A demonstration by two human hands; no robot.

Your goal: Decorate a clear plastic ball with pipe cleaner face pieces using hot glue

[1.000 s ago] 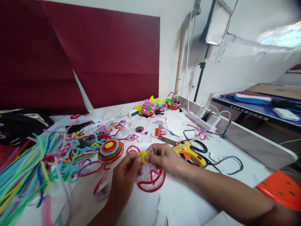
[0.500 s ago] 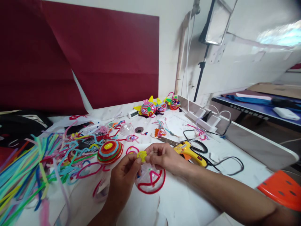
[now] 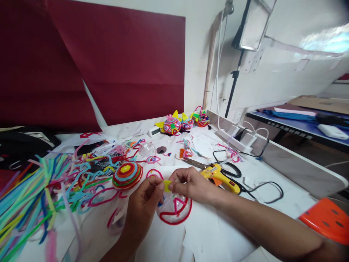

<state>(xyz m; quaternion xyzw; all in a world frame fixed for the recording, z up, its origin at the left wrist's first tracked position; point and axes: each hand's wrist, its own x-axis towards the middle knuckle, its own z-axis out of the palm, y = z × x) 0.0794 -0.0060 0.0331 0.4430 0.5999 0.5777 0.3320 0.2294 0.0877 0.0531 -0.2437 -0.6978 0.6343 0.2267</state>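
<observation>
Between the fingertips of my left hand (image 3: 147, 198) and my right hand (image 3: 188, 186) is a small yellow pipe-cleaner piece (image 3: 167, 186), which looks coiled. Both hands pinch it, one from each side. Just below them a clear plastic dome (image 3: 178, 219) lies on the table, edged in red pipe cleaner with pink and red strips across it; its upper part is hidden by my fingers. A dome wrapped in striped pipe-cleaner rings (image 3: 127, 176) sits left of my left hand. Right of my right hand is a yellow glue gun (image 3: 225, 180), beside black-handled scissors (image 3: 195, 163).
Loose pipe cleaners (image 3: 29, 198) are heaped on the left. Several finished fish-like figures (image 3: 172, 125) stand at the back, near a small white digital display (image 3: 154, 131). A power strip (image 3: 240, 140) runs along the right edge, with a black cable (image 3: 272, 200) and an orange stool (image 3: 327, 220) nearby.
The yellow piece has turned between my fingers and now shows a narrower, smoother face. My hands have barely shifted; the things on the table stay where they were.
</observation>
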